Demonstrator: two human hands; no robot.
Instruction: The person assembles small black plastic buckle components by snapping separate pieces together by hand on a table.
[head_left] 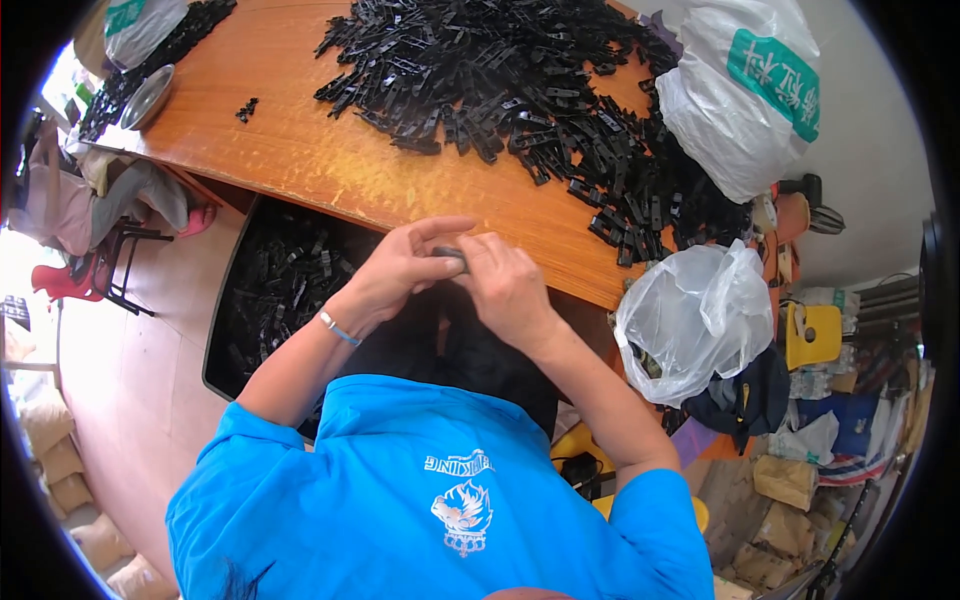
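Observation:
My left hand (405, 265) and my right hand (507, 290) meet just off the table's front edge, above my lap. Between their fingertips they pinch a small dark piece (452, 256), which looks like one of the black plastic clips; the fingers cover most of it. A large heap of black plastic clips (480, 70) spreads over the far and right side of the wooden table (250, 150). Below the table edge, left of my legs, a black tub (215, 340) holds many more clips.
Two tiny black pieces (246, 109) lie apart on the table, near a metal bowl (148, 98). On the right sit a white printed bag (735, 110) and a clear plastic bag (695, 320). Another person (70, 200) sits at the far left by a red stool (70, 283).

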